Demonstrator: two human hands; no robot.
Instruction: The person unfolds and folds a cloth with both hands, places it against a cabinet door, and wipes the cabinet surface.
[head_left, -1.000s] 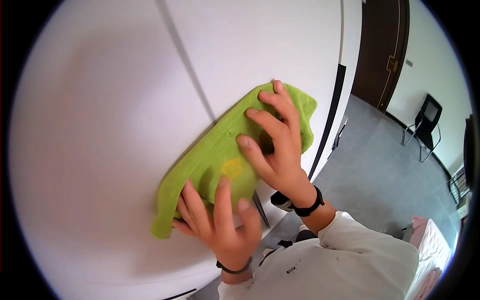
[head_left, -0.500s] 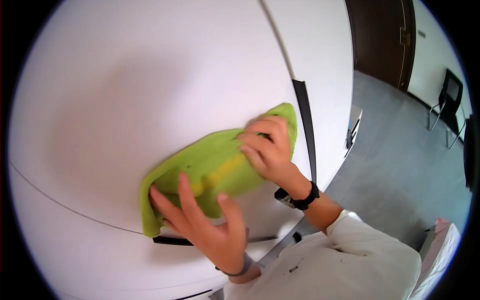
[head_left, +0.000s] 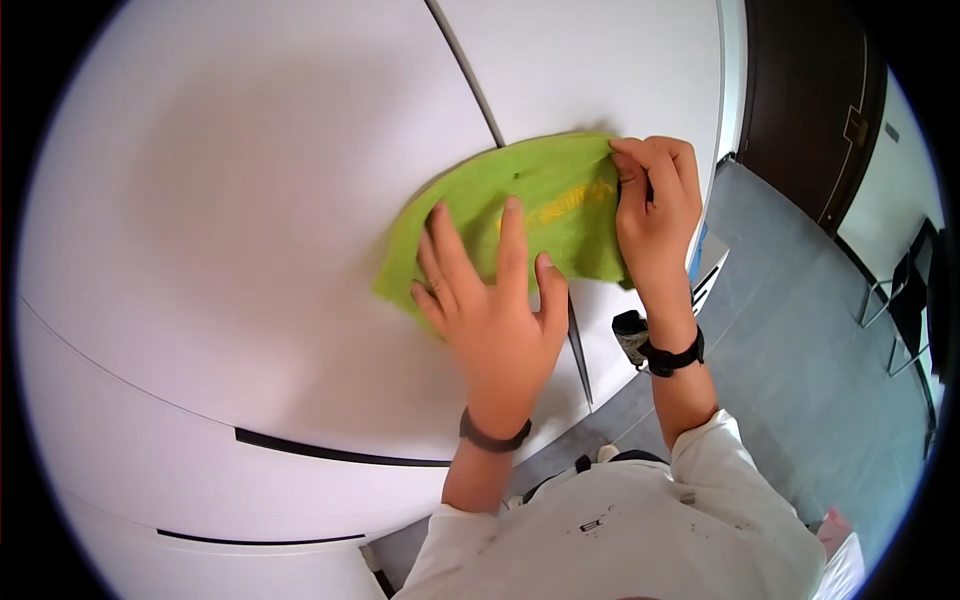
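A lime-green cloth [head_left: 480, 190] with yellow lettering lies spread against the white cabinet front [head_left: 290, 230], across the seam between two doors. My left hand [head_left: 500, 310] rests on the cloth's lower left part, fingers spread and pointing upward. At the upper right corner, my right hand [head_left: 660, 205] pinches the cloth's edge between thumb and fingers. A dark handle strip [head_left: 578, 350] shows just below the cloth, partly covered by it.
Dark grooves run along the drawers [head_left: 340, 450] at lower left. To the right lie a grey floor [head_left: 770, 330], a dark door [head_left: 805, 110] and a black chair [head_left: 905, 285]. A pinkish-white item [head_left: 840, 550] stands at lower right.
Both hands and the cloth have moved up and right, now over the door seam. The cloth is spread flatter, and my right hand has shifted from lying on it to pinching its corner.
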